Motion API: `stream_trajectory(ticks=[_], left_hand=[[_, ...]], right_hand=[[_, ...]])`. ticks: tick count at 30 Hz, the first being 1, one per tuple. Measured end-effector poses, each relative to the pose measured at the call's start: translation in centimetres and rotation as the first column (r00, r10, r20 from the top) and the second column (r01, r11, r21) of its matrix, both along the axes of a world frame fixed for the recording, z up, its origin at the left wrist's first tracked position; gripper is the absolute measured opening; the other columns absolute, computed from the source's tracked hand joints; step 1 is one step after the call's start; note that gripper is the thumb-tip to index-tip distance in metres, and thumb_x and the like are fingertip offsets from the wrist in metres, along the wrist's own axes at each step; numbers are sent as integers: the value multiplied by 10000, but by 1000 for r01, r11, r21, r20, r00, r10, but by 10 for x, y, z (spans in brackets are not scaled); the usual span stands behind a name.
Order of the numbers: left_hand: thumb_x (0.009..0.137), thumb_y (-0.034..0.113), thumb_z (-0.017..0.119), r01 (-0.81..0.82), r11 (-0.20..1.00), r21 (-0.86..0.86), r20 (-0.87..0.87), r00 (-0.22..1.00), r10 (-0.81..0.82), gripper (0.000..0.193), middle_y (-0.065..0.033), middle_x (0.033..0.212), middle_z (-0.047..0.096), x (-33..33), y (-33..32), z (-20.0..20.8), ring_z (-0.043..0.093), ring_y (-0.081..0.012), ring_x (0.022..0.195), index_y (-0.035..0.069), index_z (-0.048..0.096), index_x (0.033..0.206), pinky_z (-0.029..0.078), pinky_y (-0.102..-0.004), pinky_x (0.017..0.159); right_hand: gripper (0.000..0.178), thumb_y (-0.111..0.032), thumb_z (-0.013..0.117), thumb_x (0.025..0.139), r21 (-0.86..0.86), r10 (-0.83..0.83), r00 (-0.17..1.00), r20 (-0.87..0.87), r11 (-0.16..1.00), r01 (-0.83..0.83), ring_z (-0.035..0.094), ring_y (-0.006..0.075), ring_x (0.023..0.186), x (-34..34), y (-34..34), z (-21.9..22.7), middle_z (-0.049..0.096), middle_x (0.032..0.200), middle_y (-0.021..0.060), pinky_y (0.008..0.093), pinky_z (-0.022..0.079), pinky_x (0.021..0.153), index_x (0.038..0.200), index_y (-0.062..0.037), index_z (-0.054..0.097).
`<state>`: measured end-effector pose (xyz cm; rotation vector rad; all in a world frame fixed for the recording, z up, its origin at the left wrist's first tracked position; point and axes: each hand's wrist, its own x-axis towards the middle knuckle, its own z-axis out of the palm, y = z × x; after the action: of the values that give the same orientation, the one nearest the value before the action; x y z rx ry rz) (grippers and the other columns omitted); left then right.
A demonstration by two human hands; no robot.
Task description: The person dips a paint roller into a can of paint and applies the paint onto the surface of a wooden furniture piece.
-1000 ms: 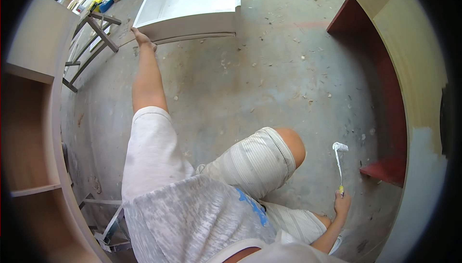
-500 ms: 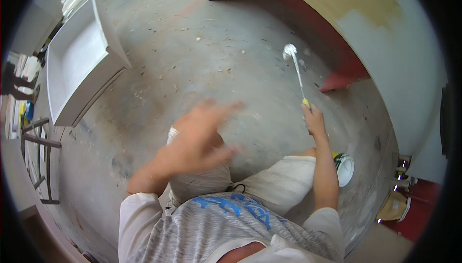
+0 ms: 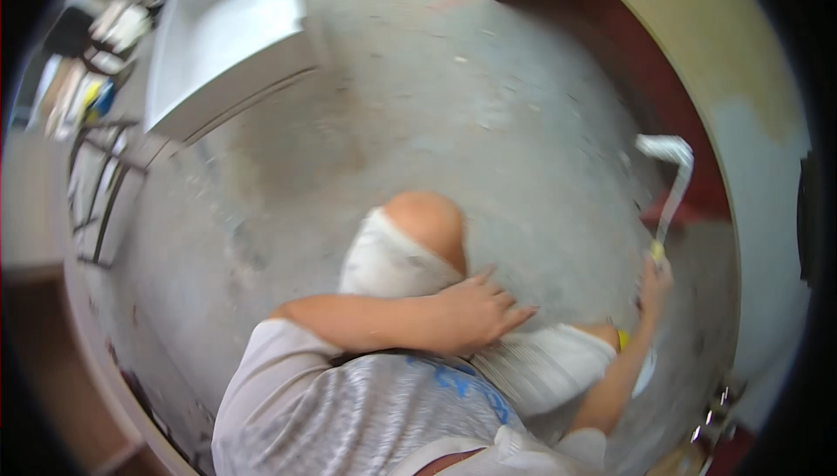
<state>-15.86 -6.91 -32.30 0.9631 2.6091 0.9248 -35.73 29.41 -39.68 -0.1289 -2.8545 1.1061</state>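
Observation:
Out on the right, my right hand (image 3: 654, 286) is closed around the yellow handle of a paint roller (image 3: 671, 188). Its white-coated head points up and left, close to a standing board (image 3: 754, 153) with a yellowish upper part and a pale grey lower part. Across my lap reaches my left arm; my left hand (image 3: 475, 312) is open and empty, fingers apart, over my thigh and nearest my bare knee. Behind my right forearm, a paint bucket (image 3: 645, 376) with a yellow patch shows only in part. Motion blurs the picture.
A white open drawer-like box (image 3: 231, 36) rests on the grey floor (image 3: 288, 153) at the upper left. Below it stands a dark metal frame (image 3: 113, 188). Dark red panels (image 3: 602, 36) run along the right board, and assorted items (image 3: 100, 97) are piled far left.
The view has turned, shifting the box and red panels rightward. My left hand has dropped from mid-air toward my lap. The roller, still in my right hand, appears farther right and lower.

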Motion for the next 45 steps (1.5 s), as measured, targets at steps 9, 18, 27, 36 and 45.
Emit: stream_trajectory(ticks=[9, 18, 27, 36, 45], left_hand=[[761, 274, 635, 109, 984, -141, 125, 988, -91, 618, -158, 997, 592, -7, 7, 11, 570, -295, 979, 13, 416, 1277, 358, -519, 922], [723, 216, 672, 205, 931, -303, 64, 979, -194, 263, -104, 834, 644, -24, 39, 43, 623, -269, 848, 37, 627, 910, 423, -464, 774], [717, 117, 587, 491, 809, -324, 11, 857, -516, 526, -175, 999, 551, -75, 71, 42, 523, -317, 987, 11, 450, 1213, 359, -477, 934], [715, 161, 697, 616, 719, -323, -9, 757, -653, 677, -187, 1151, 533, -78, 129, 43, 515, -334, 1056, 32, 379, 1299, 370, -474, 923], [733, 138, 683, -28, 984, 176, -206, 976, 64, 375, -150, 985, 614, -162, 10, 51, 586, -322, 887, 38, 571, 1077, 463, -380, 795]], right_hand=[[226, -264, 542, 884, -493, 53, 910, 412, 852, 173, 392, 57, 369, 21, -84, 29, 404, 528, -35, 234, 309, 294, 735, -128, 439], [226, -274, 555, 879, -350, 227, 921, 317, 931, -109, 378, 50, 376, 32, -125, 27, 385, 532, -44, 224, 306, 309, 757, -128, 432], [259, -246, 530, 870, -248, 191, 916, 354, 963, -106, 510, 120, 589, 11, -79, -21, 585, 668, 18, 330, 437, 522, 793, -22, 635], [320, -315, 547, 777, 178, 178, 961, 212, 960, -217, 611, 361, 795, 75, -22, 37, 628, 797, 193, 457, 467, 710, 886, -19, 601], [283, -230, 600, 825, -39, 202, 952, 231, 979, -199, 631, 223, 744, 40, -31, 7, 655, 831, 160, 340, 487, 659, 1005, -11, 597]])
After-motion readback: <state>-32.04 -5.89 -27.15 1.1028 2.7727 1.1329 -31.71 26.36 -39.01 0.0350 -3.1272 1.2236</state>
